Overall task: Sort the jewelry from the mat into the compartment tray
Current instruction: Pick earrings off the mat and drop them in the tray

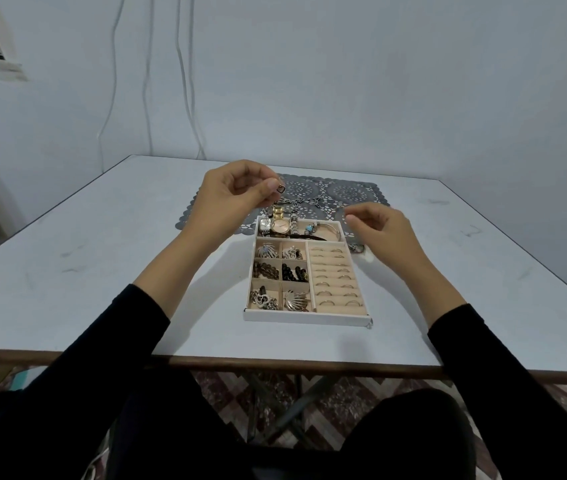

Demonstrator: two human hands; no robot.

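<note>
- Black heart charm (280,188) pinched between thumb and forefinger of left hand (230,199), held above the mat (351,192).
- Right hand (379,233) fingers curled, thumb and forefinger tips close; cannot tell if pinching anything.
- Chain (304,202) on mat between both hands.
- Tray (306,318) on counter (102,271) just below the fingers, compartments holding jewelry.

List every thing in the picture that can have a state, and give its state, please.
left grip, raised, pinches the heart charm.
heart charm, held in the air.
right grip, fingers curled; whether it holds anything cannot be told.
compartment tray, flat on the table, every compartment holding jewelry.
watch, lying in a far compartment.
chain, unsorted, lying on the mat.
mat, flat on the table.
</note>
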